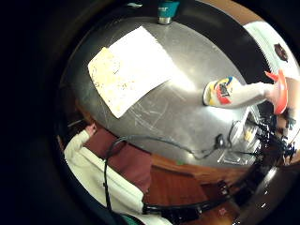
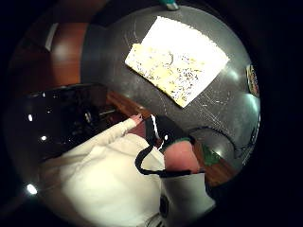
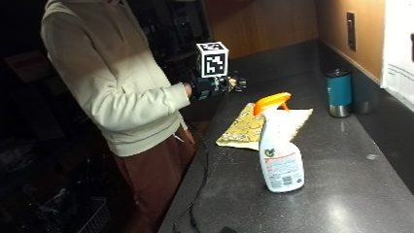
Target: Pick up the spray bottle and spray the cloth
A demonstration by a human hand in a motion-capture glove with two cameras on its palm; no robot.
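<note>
White plastic spray bottle (image 3: pixel 280 155) at frame centre-right on counter (image 3: pixel 362 194), likely light, smooth, rigid; take neck below orange trigger (image 3: pixel 270 102); gloved grip (image 3: pixel 220 83) empty, finger curl unclear.

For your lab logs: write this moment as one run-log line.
stage: before pickup | right hand: raised above counter edge, holds nothing | spray bottle: upright, untouched | cloth: flat behind bottle
</note>
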